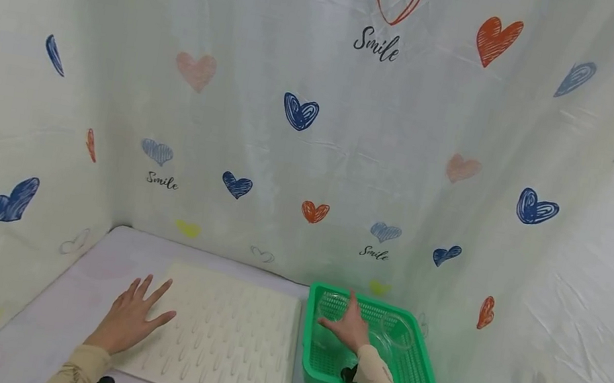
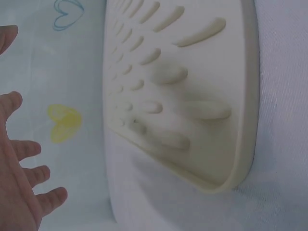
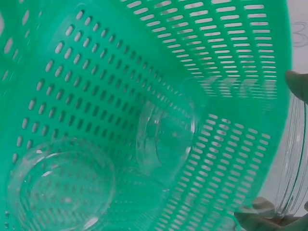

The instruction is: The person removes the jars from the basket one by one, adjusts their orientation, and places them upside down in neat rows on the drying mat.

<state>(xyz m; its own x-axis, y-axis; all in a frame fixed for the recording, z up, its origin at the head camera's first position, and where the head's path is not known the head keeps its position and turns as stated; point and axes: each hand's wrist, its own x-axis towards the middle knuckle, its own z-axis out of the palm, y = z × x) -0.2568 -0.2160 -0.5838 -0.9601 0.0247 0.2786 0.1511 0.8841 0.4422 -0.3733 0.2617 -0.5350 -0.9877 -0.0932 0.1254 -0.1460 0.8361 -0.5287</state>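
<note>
My right hand point(image 1: 350, 329) reaches over the green plastic basket point(image 1: 430, 378). Its thumb and fingers grip a clear round bowl point(image 3: 292, 166), seen at the right edge of the right wrist view. Inside the basket lie more clear bowls: one bowl point(image 3: 62, 185) on the perforated bottom and another bowl point(image 3: 168, 137) leaning near the wall. My left hand point(image 1: 125, 322), fingers spread and holding nothing, hovers over the left edge of a cream draining board point(image 1: 235, 341). Rows of raised oval ridges cover the board, and in the left wrist view its raised rim point(image 2: 248, 120) shows.
Board and basket stand side by side on a table with a white cloth point(image 1: 94, 282). A white curtain point(image 1: 281, 47) printed with hearts and "Smile" encloses the back and both sides, close behind the basket.
</note>
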